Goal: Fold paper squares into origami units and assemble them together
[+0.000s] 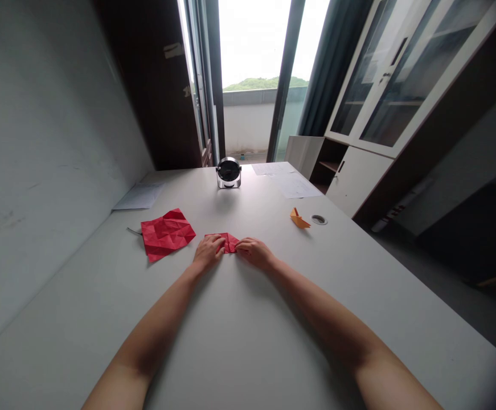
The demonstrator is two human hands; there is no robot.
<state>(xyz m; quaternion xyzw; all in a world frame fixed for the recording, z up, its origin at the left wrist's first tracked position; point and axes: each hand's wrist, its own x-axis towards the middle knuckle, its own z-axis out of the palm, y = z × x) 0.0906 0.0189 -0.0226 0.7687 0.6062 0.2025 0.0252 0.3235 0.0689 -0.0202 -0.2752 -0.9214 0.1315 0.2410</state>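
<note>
A small folded piece of red paper [229, 244] lies on the white table between my two hands. My left hand [209, 249] covers its left part, the fingers bent over it and the thumb near its lower edge. At the paper's right corner, my right hand [254, 250] is closed with its fingertips gripping the edge. Some of the paper is hidden under the fingers. Left of my hands lies a larger red sheet [167, 233], unfolded and full of creases. An orange folded paper boat [300, 219] sits to the right, apart from my hands.
A round black device on a silver stand [229, 173] stands toward the table's [230, 341] far edge. White papers [296, 185] lie at the far right, more papers [139, 196] by the left wall. A cable hole [318, 219] is near the right edge. A thin dark strip [134, 231] touches the creased sheet.
</note>
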